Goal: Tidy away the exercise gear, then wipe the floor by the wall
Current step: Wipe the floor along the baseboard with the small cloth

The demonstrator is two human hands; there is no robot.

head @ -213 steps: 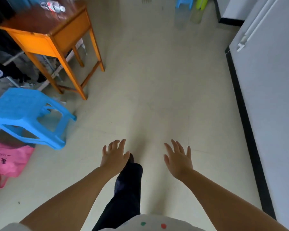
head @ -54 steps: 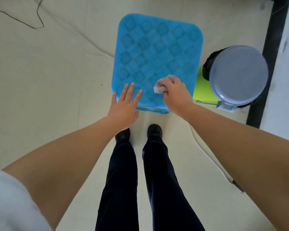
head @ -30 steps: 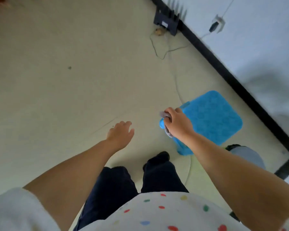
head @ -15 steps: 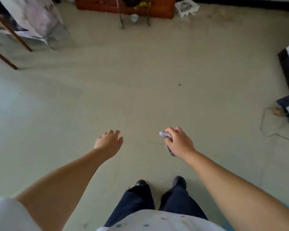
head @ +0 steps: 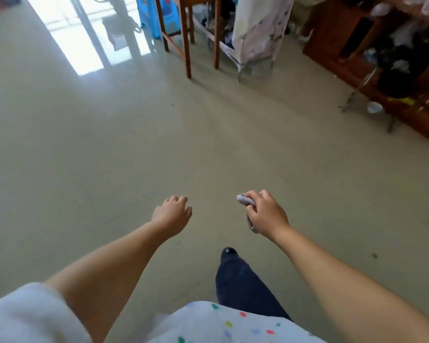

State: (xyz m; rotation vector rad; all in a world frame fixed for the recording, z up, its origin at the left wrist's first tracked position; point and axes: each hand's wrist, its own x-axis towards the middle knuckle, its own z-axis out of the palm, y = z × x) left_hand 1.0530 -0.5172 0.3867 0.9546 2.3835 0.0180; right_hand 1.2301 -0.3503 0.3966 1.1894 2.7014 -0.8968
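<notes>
One small grey cloth (head: 244, 199) bunched in right hand (head: 265, 212), fingers curled round it, at 1 o'clock above pale floor (head: 109, 144). Left hand (head: 172, 214) at 11 o'clock, loosely curled, holding nothing. Probably soft, light; best gripped mid-bunch, loose ends tucked.

Pale beige floor (head: 134, 149), glossy, with bright window light reflected left of the wooden table legs (head: 186, 40). Blue plastic stool (head: 156, 16) just behind those legs. Pale patterned cloth (head: 258, 28) hangs right of them; dark red-brown cabinet (head: 357, 45), cluttered, further right
</notes>
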